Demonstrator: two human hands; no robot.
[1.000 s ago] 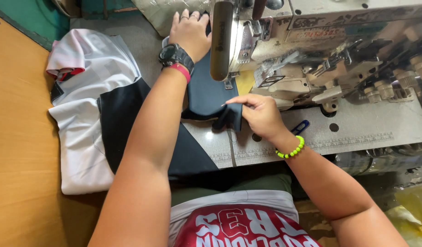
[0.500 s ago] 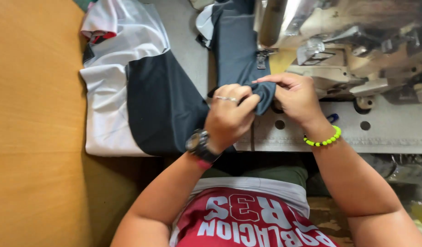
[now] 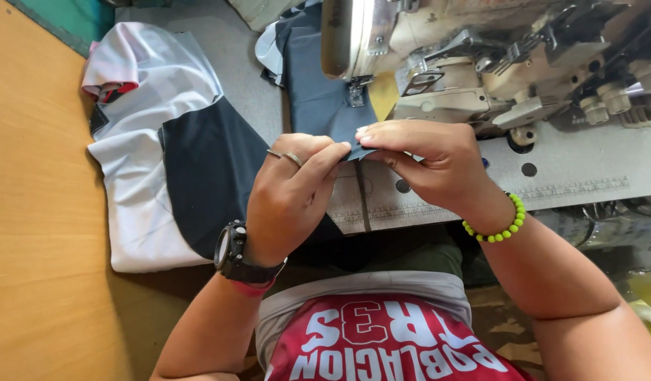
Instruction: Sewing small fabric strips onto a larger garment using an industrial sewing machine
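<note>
Both hands work 1 piece: a dark grey-blue knit fabric panel (image 3: 318, 99) that runs from the grip up under the presser foot (image 3: 354, 92) of the grey industrial sewing machine (image 3: 495, 63). The left hand (image 3: 290, 197) pinches the near edge of the panel between thumb and forefinger, grip pressed together on the cloth. The right hand (image 3: 431, 162) meets it fingertip to fingertip, its grip also closed on the same edge, which appears folded between the 2 hands.

The step in hand appears to be forming and aligning the hem or seam edge directly in front of the needle area. The fold is not yet under the foot, which stands just beyond the grip.

The next move likely calls for keeping the fold flat and even while feeding it away from the grip toward the foot, fingertips clear of the needle.

To the left of the grip, a folded white and black garment (image 3: 163, 162) lies on the grey counter (image 3: 241, 77).
</note>
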